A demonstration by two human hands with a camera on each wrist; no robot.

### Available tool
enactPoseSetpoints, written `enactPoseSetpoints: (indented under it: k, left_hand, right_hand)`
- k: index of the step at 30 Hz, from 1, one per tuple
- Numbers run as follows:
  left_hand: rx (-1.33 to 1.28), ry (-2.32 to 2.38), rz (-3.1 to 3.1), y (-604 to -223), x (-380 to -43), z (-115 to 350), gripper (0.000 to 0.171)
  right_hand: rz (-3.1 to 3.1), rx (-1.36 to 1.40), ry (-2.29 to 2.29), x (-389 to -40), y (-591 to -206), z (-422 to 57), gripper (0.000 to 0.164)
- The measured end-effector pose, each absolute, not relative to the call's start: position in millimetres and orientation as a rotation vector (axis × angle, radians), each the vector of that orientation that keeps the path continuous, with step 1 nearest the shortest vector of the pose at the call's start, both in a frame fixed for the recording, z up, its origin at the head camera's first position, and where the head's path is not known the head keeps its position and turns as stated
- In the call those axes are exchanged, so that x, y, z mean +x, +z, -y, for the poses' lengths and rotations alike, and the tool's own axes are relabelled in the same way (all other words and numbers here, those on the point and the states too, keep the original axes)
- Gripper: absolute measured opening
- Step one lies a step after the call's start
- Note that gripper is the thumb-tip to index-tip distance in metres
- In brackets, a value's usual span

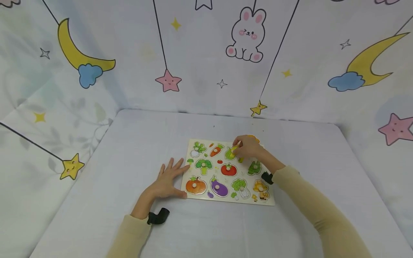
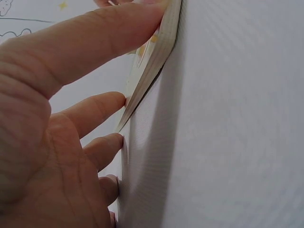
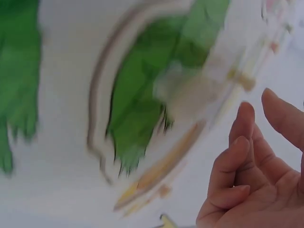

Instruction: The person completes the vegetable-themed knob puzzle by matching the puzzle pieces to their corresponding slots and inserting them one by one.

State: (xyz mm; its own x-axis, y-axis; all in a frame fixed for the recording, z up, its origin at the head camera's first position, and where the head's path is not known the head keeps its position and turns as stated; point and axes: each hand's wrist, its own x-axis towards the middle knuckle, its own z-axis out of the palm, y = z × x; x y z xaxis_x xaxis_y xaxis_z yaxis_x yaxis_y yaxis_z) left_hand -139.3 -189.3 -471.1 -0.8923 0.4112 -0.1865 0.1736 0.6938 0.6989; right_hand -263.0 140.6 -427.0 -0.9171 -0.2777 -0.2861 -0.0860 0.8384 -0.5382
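A cream puzzle board (image 1: 243,198) with knobbed vegetable pieces lies on the white cloth. My left hand (image 1: 166,182) rests at its left side, fingers spread, the thumb on the near left corner; the left wrist view shows the thumb against the board's edge (image 2: 164,50). My right hand (image 1: 247,147) hovers over the far right part, its fingertips by a yellow-green corn piece (image 1: 231,152). In the right wrist view its fingers (image 3: 244,121) are half bent, thumb apart, nothing visible between them. An orange-yellow shape (image 1: 254,138) is partly hidden behind the right hand.
An eggplant piece (image 1: 219,188), pumpkin piece (image 1: 196,186), tomato piece (image 1: 228,170), broccoli piece (image 1: 204,166) and carrot piece (image 1: 215,151) sit on the board. Behind the table (image 1: 145,143) hangs a printed curtain (image 1: 200,43). Each wrist carries a black camera (image 1: 159,216).
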Motion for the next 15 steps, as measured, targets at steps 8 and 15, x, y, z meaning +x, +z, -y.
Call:
enactPoseSetpoints:
  k: [8,15]
  left_hand:
    - [0.467,1.015,-2.582,-471,-140,190,0.101]
    - [0.461,1.021,-2.576,-471,-139,189,0.101]
  right_hand:
    - [-2.774,-0.106,-0.765,-290,-426,-186,0.038]
    - [-2.725,0.018,-0.718,-302,-439,-208,0.039]
